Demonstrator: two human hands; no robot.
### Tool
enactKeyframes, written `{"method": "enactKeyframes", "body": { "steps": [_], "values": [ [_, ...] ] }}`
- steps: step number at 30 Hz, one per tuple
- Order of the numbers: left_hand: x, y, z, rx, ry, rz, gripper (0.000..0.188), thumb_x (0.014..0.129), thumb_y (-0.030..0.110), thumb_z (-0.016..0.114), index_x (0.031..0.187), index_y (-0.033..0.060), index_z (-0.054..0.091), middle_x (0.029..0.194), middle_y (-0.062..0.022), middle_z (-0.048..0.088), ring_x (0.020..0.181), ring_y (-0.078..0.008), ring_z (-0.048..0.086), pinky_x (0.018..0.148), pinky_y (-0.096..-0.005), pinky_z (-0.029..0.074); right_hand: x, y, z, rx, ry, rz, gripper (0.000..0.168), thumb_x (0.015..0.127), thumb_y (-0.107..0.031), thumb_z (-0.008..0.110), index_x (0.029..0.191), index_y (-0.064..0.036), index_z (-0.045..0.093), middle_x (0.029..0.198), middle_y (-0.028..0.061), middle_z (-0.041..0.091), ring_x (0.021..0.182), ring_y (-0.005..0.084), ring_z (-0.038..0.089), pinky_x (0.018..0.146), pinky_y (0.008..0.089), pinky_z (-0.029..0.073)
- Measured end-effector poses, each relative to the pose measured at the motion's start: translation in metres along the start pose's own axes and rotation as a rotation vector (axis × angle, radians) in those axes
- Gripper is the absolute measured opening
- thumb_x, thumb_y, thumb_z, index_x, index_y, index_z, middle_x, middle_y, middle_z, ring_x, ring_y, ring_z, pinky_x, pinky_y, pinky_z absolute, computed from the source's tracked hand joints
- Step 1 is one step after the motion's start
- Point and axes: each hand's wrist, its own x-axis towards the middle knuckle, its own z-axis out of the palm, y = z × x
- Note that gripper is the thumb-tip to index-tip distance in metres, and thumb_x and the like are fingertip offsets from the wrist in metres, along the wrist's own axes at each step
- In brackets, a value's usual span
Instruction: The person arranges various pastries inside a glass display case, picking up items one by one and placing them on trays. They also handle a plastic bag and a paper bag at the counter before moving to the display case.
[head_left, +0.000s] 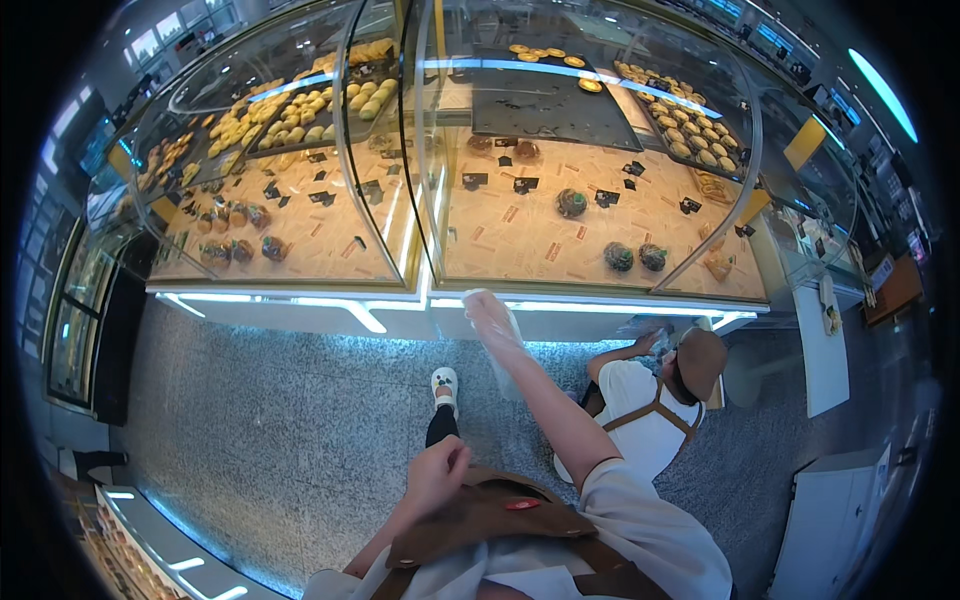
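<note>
My right hand (491, 319), in a clear plastic glove, reaches to the front edge of a glass bakery display case (555, 289); its fingers look curled, and what they touch is unclear. My left hand (439, 469) is bare and loosely curled close to my brown apron (495, 517); whether it holds anything is hidden. Inside the case are wrapped dark round pastries (571, 202), small black cards (526, 184), a mostly bare black tray (551, 112) with several egg tarts (590, 85), and a tray of round pastries (705, 142). Glass panels stand between the case's sections.
A co-worker in a brown cap (701, 364) crouches at the case's base to the right. A white cabinet (829, 517) stands at lower right, a lit shelf unit (161, 555) at lower left. More pastries (300, 116) lie in the left section.
</note>
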Motion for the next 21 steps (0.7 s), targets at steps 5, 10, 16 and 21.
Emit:
{"method": "enactKeyframes", "body": {
  "steps": [5,10,16,21],
  "values": [
    [0.149,-0.034,-0.044,-0.144,0.062,0.158,0.011,0.099,0.009,0.064,0.108,0.0032,0.067,0.095,-0.0114,0.072,0.082,-0.0218,0.071,0.071,-0.0346,0.056,0.120,0.006,0.009,-0.089,0.052,0.009,0.044,0.101,-0.043,0.054,0.110,-0.002,0.067,0.098,0.0160,0.070,0.095,0.0271,0.066,0.086,0.0420,0.050],
    [0.292,-0.033,-0.096,-0.264,0.073,0.183,0.035,0.101,0.005,0.060,0.136,0.0026,0.060,0.128,-0.0126,0.068,0.111,-0.0200,0.068,0.086,-0.0336,0.055,0.192,0.008,0.020,-0.341,0.023,0.131,0.043,0.099,-0.041,0.051,0.102,-0.003,0.071,0.097,0.0252,0.072,0.098,0.0405,0.069,0.088,0.0507,0.051],
    [0.413,-0.020,-0.119,-0.293,0.023,0.268,0.077,0.102,0.014,0.063,0.164,0.0011,0.020,0.156,-0.0241,0.046,0.139,-0.0326,0.052,0.103,-0.0397,0.051,0.227,0.017,0.031,-0.416,0.055,0.098,0.045,0.099,-0.042,0.055,0.101,-0.002,0.073,0.094,0.0251,0.072,0.093,0.0412,0.070,0.085,0.0515,0.051],
    [0.448,-0.018,-0.101,-0.286,0.049,0.163,0.091,0.100,0.017,0.066,0.164,-0.0034,0.005,0.151,-0.0271,0.049,0.133,-0.0333,0.056,0.100,-0.0403,0.053,0.240,0.016,0.030,-0.489,-0.013,0.146,0.042,0.098,-0.041,0.058,0.101,-0.003,0.075,0.096,0.0238,0.073,0.096,0.0427,0.070,0.086,0.0511,0.052]
  ]
}}
